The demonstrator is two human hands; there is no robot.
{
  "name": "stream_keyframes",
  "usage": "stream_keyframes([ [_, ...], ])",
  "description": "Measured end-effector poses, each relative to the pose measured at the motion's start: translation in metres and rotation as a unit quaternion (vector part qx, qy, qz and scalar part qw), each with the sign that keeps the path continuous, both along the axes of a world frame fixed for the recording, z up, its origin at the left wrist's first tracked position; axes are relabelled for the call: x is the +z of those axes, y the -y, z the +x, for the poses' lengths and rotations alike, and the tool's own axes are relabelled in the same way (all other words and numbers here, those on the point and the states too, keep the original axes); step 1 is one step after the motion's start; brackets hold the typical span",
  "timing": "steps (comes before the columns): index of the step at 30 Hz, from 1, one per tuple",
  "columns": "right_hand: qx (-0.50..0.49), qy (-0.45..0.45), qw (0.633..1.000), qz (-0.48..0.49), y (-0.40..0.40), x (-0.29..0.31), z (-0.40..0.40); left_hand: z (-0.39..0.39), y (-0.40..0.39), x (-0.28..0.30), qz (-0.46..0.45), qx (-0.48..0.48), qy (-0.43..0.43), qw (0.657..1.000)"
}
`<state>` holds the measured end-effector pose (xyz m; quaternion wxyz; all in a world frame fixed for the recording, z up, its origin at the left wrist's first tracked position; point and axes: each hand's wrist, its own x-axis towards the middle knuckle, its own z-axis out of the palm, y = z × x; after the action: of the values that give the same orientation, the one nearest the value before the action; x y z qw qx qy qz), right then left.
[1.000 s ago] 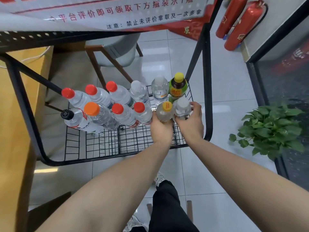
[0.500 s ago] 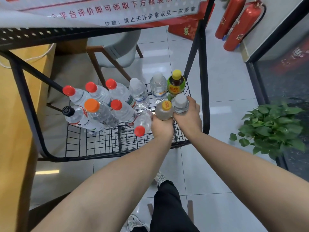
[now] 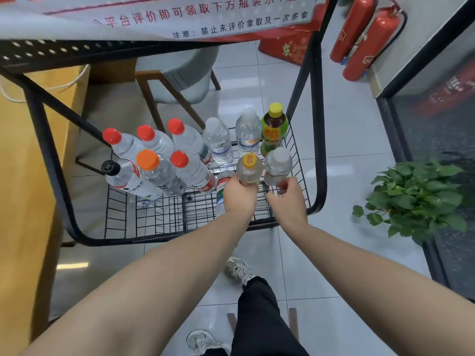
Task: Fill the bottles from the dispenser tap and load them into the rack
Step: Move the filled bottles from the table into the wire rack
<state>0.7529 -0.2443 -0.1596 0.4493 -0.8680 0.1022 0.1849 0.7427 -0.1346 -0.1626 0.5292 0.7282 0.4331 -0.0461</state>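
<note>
Seen from above, looking down past two bare forearms into a black wire rack (image 3: pixel 144 222) standing on a pale tiled floor.

Inside the rack, about a dozen plastic bottles, crowded toward the far and right-hand side. At far left, three clear bottles with red caps (image 3: pixel 146 132) in a row, leaning left. In front of those, a clear bottle with an orange cap (image 3: pixel 147 159), one with a black cap (image 3: pixel 111 167), another with a red cap. Toward the back right, two clear bottles with pale caps (image 3: pixel 247 116) and a green-labelled tea bottle with a yellow cap (image 3: pixel 275 110), upright in the far right corner.

Left hand (image 3: pixel 240 195) wrapped round the body of a small cloudy bottle with a yellow cap (image 3: pixel 249 160), upright, near the rack's right front. Just left of that hand, a clear bottle with a red-and-green label (image 3: pixel 223 186), lying tipped over on the wire floor, cap hidden behind the wrist.

Right hand (image 3: pixel 288 199) just beside a clear bottle with a white cap (image 3: pixel 278 160), fingers curled loosely near its base; possibly touching, but no firm grip visible.

Off to the right, a leafy green potted plant (image 3: pixel 416 199). At top right, two red fire extinguishers (image 3: pixel 370 44). Above, a white banner with red Chinese lettering (image 3: pixel 180 16).
</note>
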Motion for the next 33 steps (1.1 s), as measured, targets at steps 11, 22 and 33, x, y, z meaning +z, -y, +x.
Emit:
stream_keyframes([
  [11, 0.096, 0.042, 0.993, -0.054, -0.019, 0.015, -0.012, -0.022, -0.033, 0.019, 0.077, -0.083, 0.087, 0.990],
  [22, 0.373, 0.095, 0.917, -0.102, -0.028, 0.007, -0.014, -0.075, -0.112, 0.003, 0.177, -0.385, 0.045, 0.905],
  [33, 0.547, 0.134, 0.807, -0.179, -0.027, -0.008, -0.013, -0.098, -0.116, -0.006, 0.147, -0.413, 0.047, 0.897],
])
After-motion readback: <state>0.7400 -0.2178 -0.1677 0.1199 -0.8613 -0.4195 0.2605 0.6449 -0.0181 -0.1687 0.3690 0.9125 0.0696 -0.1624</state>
